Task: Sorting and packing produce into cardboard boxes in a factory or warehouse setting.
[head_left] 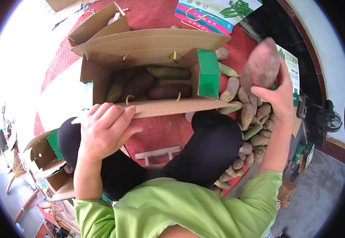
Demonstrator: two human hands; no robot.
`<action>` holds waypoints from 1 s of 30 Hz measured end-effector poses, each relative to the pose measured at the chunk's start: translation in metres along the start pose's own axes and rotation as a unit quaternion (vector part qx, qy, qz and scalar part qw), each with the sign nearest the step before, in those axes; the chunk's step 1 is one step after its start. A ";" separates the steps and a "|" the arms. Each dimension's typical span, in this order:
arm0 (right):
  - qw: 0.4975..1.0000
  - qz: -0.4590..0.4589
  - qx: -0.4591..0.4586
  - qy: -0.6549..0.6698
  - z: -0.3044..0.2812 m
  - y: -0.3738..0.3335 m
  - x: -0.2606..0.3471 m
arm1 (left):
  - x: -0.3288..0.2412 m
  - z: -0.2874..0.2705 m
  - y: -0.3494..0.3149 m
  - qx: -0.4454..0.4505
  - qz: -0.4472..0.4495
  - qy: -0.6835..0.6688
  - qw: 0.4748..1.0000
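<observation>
Sweet potato point(261, 66), reddish-purple, is being held up in the right hand point(278, 97), off to the right of the cardboard box point(148, 47) and above the pile of sweet potatoes point(249, 119). Fingers are wrapping around its lower end and the thumb is pressing on the near side, so it's a closed grip, not a pinch. The potato is standing roughly upright, tilted a little to the left.

Left hand point(105, 129) is resting on the near flap point(168, 107) of the box at its left end, fingers curled loosely over the edge and holding nothing.

The box is lying open with its flaps spread. Several dark sweet potatoes point(156, 85) are lying inside it, and a green panel point(209, 75) is showing at its right end. The pile is sitting on the red mat point(160, 133), just right of the box, and running down past the person's right knee point(216, 139). Smaller open cartons point(45, 158) are sitting left of the box, beyond the left knee. A printed carton point(216, 12) is lying behind the box.
</observation>
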State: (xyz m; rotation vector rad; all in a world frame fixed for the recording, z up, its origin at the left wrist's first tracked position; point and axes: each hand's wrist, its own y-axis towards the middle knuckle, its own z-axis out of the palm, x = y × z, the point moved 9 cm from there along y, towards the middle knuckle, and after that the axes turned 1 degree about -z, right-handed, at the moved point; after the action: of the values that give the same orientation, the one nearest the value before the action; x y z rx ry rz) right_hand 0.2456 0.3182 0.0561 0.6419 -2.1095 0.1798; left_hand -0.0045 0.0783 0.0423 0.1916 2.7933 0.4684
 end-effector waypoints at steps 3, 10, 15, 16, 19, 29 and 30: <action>0.990 -0.098 0.102 0.020 0.048 0.022 0.068 | 0.002 -0.001 -0.003 -0.002 -0.001 -0.003 1.000; 0.925 -0.188 0.306 -0.120 0.197 0.032 0.100 | 0.000 -0.001 -0.004 0.015 -0.001 -0.010 1.000; 0.858 -0.142 0.407 -0.278 0.259 0.026 0.058 | 0.002 -0.003 -0.003 0.005 -0.015 -0.008 1.000; 0.861 -0.133 0.404 -0.279 0.262 0.028 0.053 | 0.001 -0.002 -0.004 0.007 -0.008 -0.014 1.000; 0.868 -0.111 0.380 -0.300 0.257 0.028 0.042 | 0.002 -0.001 -0.001 0.012 -0.025 -0.019 0.999; 0.979 -0.110 0.169 0.035 0.099 0.032 0.078 | 0.007 0.000 -0.004 0.003 -0.051 -0.002 0.999; 0.985 -0.063 0.138 0.078 0.073 0.027 0.061 | 0.008 0.000 -0.006 -0.003 -0.061 0.003 0.998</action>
State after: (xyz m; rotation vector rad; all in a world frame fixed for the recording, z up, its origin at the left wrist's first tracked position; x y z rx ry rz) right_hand 0.1505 0.2923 0.0655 0.8927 -1.9032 0.4424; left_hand -0.0127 0.0742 0.0383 0.0172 2.7880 0.4485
